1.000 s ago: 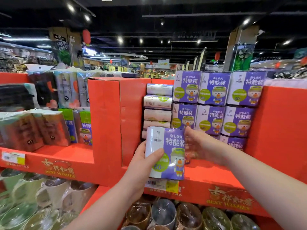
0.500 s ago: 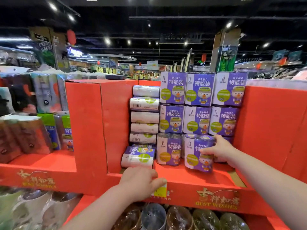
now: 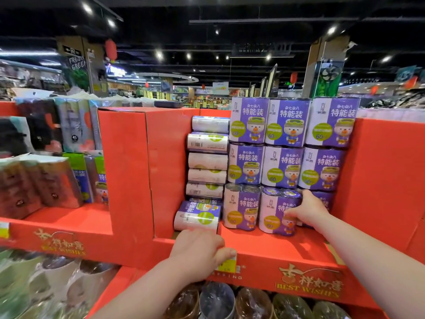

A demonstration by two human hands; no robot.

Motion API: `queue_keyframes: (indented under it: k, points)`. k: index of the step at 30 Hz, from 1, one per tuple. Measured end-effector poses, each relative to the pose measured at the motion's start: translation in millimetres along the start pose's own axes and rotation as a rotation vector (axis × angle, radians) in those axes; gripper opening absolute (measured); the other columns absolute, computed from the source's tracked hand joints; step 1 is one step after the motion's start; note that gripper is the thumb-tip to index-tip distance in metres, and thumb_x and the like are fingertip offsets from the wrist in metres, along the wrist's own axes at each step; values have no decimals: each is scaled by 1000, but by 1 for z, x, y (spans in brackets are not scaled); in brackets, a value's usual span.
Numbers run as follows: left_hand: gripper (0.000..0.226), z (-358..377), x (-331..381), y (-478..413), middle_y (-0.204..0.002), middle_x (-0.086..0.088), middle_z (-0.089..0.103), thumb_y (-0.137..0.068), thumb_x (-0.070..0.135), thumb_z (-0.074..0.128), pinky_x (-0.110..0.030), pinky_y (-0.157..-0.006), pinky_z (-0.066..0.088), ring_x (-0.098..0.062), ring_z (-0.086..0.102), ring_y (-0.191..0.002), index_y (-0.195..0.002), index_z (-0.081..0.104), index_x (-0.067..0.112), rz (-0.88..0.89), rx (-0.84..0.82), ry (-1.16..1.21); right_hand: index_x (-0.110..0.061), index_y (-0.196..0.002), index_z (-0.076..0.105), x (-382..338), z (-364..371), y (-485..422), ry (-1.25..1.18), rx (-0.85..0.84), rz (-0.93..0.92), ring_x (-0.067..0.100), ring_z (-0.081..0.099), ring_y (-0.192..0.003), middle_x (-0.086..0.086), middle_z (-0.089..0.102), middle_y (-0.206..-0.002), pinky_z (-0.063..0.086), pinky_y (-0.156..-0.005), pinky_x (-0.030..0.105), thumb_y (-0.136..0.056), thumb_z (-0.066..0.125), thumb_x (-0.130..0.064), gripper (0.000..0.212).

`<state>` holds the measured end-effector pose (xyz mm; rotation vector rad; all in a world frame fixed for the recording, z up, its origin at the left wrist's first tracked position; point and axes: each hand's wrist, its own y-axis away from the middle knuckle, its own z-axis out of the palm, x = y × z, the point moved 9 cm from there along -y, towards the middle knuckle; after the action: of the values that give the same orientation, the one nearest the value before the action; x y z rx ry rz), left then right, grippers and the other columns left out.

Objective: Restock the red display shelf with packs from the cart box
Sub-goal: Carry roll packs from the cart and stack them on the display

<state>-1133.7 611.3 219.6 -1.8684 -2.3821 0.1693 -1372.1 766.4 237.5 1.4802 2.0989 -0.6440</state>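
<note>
**Pack going onto the bottom row**

The right hand (image 3: 307, 212) grasps a purple pack (image 3: 277, 210) by its right side, thumb on the front. It holds the pack upright on the floor of the red shelf (image 3: 264, 244), back from the shelf's front lip. The left hand (image 3: 197, 249) is curled over that lip, by the yellow price tag (image 3: 227, 264). The pack looks light and springy, its film wrap slick. I'd judge a wide grip round the rolls safest, not a pinch on loose film, which could slip or tear
</note>
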Motion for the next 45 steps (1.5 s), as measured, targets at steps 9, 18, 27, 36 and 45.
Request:
queue_keyframes:
  k: [9, 18, 27, 36, 45]
  points:
    - [52, 3, -5, -1, -101, 3, 66, -92, 63, 34, -33, -73, 36, -21, 57, -102, -96, 65, 21, -25, 2, 4, -8, -121, 49, 6, 4, 4, -73, 14, 29, 33, 62, -107, 17, 63, -119, 50, -89, 40, -70, 81, -26, 63]
    - [48, -12, -1, 11, -114, 2, 63, -91, 60, 42, -35, -89, 42, -21, 55, -109, -114, 62, 22, -67, 37, 19, -16, -142, 35, -54, -8, 72, 317, -18, -279, 28, 41, -133, 9, 38, -146, 40, -105, 41, -83, 66, -31, 69]
    - [60, -24, -23, 86, -136, 1, 45, -85, 55, 46, -39, -102, 38, -23, 43, -125, -136, 43, 24, -198, 216, -40, -25, -126, 53, -137, 38, 201, 429, -151, -883, 22, 51, -118, -2, 57, -125, 44, -97, 36, -89, 55, -42, 40]
    - [65, -14, -89, 214, -138, 1, 43, -85, 55, 52, -39, -105, 36, -24, 40, -129, -141, 36, 25, -501, 109, -101, -26, -121, 53, -172, 145, 316, 454, -387, -1218, 24, 50, -118, -2, 57, -121, 39, -99, 36, -87, 52, -45, 40]
    - [66, 1, -164, 392, -141, -3, 40, -90, 54, 49, -40, -105, 38, -25, 40, -130, -145, 30, 23, -798, -7, -80, -24, -126, 52, -252, 202, 436, 440, -440, -1324, 24, 48, -123, 0, 55, -128, 40, -100, 34, -89, 51, -43, 41]
